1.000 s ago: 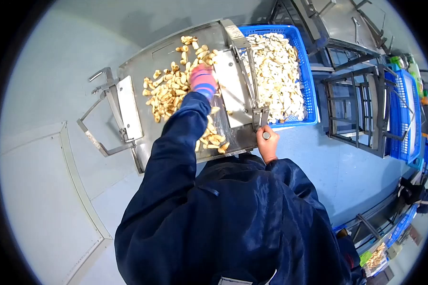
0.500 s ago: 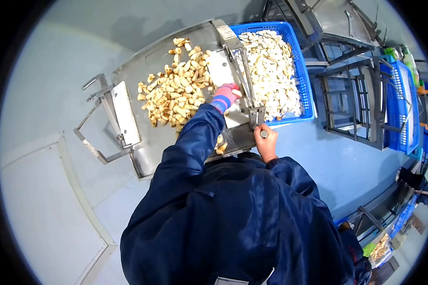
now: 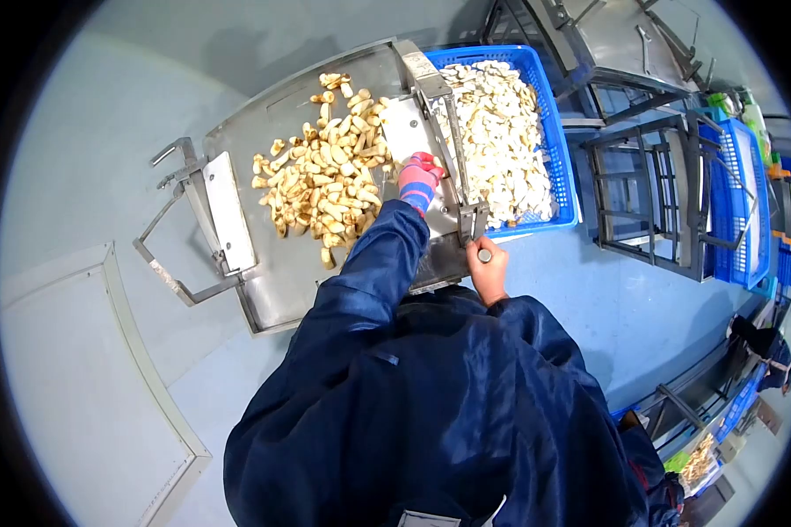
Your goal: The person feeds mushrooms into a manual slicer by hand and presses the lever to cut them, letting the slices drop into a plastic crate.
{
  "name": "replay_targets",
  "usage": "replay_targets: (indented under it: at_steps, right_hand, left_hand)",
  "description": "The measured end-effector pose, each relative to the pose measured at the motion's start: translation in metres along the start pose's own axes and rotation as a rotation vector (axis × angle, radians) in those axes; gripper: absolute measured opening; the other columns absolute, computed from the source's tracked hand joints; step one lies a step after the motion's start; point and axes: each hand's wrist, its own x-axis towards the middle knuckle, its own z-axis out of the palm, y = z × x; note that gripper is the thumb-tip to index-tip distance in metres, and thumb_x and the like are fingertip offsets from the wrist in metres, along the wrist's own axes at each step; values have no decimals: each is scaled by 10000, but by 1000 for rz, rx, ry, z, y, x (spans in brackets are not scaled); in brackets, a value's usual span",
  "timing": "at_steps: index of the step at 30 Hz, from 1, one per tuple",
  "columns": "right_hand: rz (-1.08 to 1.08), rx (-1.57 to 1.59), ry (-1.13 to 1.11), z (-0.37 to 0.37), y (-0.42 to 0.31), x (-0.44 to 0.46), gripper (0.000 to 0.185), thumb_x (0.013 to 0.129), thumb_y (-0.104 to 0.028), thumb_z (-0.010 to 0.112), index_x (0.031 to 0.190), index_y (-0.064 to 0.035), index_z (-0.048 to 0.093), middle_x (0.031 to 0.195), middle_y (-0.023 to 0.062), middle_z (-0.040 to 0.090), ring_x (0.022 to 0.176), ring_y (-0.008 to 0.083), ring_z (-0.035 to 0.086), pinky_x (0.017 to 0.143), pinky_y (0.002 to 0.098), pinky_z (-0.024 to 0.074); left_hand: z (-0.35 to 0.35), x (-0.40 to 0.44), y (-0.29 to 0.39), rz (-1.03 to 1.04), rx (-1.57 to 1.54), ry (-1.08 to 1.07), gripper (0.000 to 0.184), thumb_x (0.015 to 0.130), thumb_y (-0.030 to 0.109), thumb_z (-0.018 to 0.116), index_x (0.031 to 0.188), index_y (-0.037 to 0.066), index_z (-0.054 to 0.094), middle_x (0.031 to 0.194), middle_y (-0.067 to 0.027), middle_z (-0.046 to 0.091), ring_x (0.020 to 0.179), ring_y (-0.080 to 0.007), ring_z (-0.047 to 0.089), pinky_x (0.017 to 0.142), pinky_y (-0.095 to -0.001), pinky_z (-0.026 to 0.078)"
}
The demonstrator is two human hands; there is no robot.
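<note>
My left hand [image 3: 420, 178], in a pink and blue striped glove, is closed on a pale mushroom piece [image 3: 438, 162] over the white board [image 3: 407, 129] beside the long metal blade [image 3: 455, 145]. Bare, my right hand [image 3: 489, 271] wraps round the handle [image 3: 484, 256] at the near end of the blade. To the left of the board, a pile of whole mushrooms [image 3: 325, 176] lies on the metal tray [image 3: 281, 290]. Sliced mushrooms [image 3: 501, 145] fill a blue basket [image 3: 568, 176] on the blade's other side.
A second blade with a bent handle [image 3: 177, 285] and white board [image 3: 228, 211] is fixed at the tray's left end. Metal frames [image 3: 650, 193] and stacked blue baskets [image 3: 734, 211] stand at the right. Another person [image 3: 769, 347] is at the far right.
My left hand has moved from the mushroom pile onto the white board, next to the blade, and now holds a mushroom piece. My right hand stays on the handle. The view has shifted slightly.
</note>
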Motion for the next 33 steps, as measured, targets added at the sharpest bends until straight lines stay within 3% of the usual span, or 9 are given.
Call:
replay_targets:
  at_steps: [2, 3, 8, 12, 15, 21, 26, 30, 33]
  right_hand:
    - [-82, 5, 56, -7, -32, 9, 228, 765, -144, 614, 607, -23, 502, 519, 179, 488, 448, 299, 529, 441, 349, 387]
    - [59, -14, -29, -14, -52, 14, 218, 763, -140, 616, 610, -27, 510, 519, 174, 492, 457, 299, 541, 444, 345, 391]
    - [-11, 32, -13, 6, 16, -4, 173, 750, -134, 620, 652, -13, 545, 540, 185, 515, 480, 330, 544, 469, 358, 408]
    - [110, 23, -36, -13, -52, 14, 183, 749, -130, 615, 636, -14, 530, 532, 184, 511, 478, 337, 532, 466, 360, 406]
    - [-25, -27, 4, 2, 4, 0, 204, 756, -137, 617, 628, -13, 518, 527, 184, 504, 475, 348, 519, 455, 355, 397]
    - [57, 2, -36, -13, -46, 12, 222, 768, -140, 612, 612, -20, 508, 511, 167, 500, 437, 288, 518, 447, 341, 393]
    - [-25, 3, -24, 5, 15, -3, 213, 758, -130, 607, 601, -25, 508, 522, 163, 514, 479, 321, 539, 469, 366, 412]
    - [4, -61, 0, -8, -31, 9, 223, 757, -148, 611, 597, -34, 506, 517, 171, 501, 481, 341, 529, 466, 378, 409]
    - [-6, -35, 33, -6, -29, 8, 221, 756, -148, 608, 596, -36, 504, 516, 173, 493, 480, 340, 525, 461, 380, 404]
  left_hand:
    - [0, -2, -3, -5, -103, 9, 308, 739, -37, 573, 1037, 11, 513, 766, -81, 608, 602, -150, 565, 524, -269, 469]
    - [-1, -4, -10, -7, -91, 10, 306, 737, -30, 576, 1034, 18, 519, 762, -84, 613, 596, -152, 564, 528, -270, 465]
    - [1, 14, -24, -12, -67, -58, 296, 733, -19, 571, 1023, 20, 531, 792, -107, 635, 597, -150, 563, 541, -272, 460]
    - [6, 14, -39, 151, 33, 29, 302, 731, -34, 569, 1026, 24, 545, 774, -92, 622, 660, -150, 578, 557, -270, 476]
    - [8, 8, -25, 1, -210, -23, 297, 728, -41, 570, 1018, 22, 553, 764, -77, 613, 654, -157, 582, 560, -279, 480]
    - [8, 7, -29, 183, 50, 60, 235, 714, 15, 605, 949, 17, 589, 779, -88, 630, 646, -176, 591, 630, -286, 481]
    - [10, 4, -20, -2, -163, -22, 251, 710, 25, 617, 959, 34, 591, 781, -80, 621, 674, -196, 591, 632, -296, 481]
    - [7, 2, -19, 158, 179, 50, 272, 713, 31, 622, 980, 13, 577, 766, -92, 620, 640, -187, 586, 626, -297, 481]
    - [9, 3, -22, 14, -162, -30, 249, 743, -13, 586, 991, 0, 569, 762, -87, 618, 643, -183, 585, 595, -291, 489]
